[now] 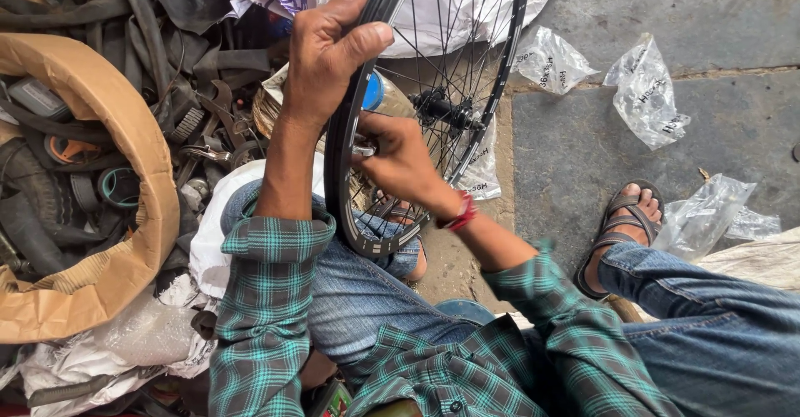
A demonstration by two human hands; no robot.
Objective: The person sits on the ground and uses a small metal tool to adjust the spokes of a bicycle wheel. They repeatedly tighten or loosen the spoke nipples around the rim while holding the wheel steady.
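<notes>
A black spoked bicycle wheel rim (pixel 340 146) stands upright between my knees, its hub (pixel 443 109) at the centre of thin spokes. My left hand (pixel 327 50) grips the top left of the rim, thumb over the outer edge. My right hand (pixel 402 160) reaches through the spokes near the rim's lower part, fingers pinched on a small metal tool (pixel 363 148) at the rim. A red thread band circles my right wrist. Both sleeves are green plaid; my jeans are blue.
A torn cardboard box (pixel 125 159) at left holds rubber tubes and metal parts. Crumpled clear plastic bags (pixel 647 92) lie on the grey concrete floor at right. My sandalled foot (pixel 621 225) rests on the floor. White sacks (pixel 458 0) lie behind the wheel.
</notes>
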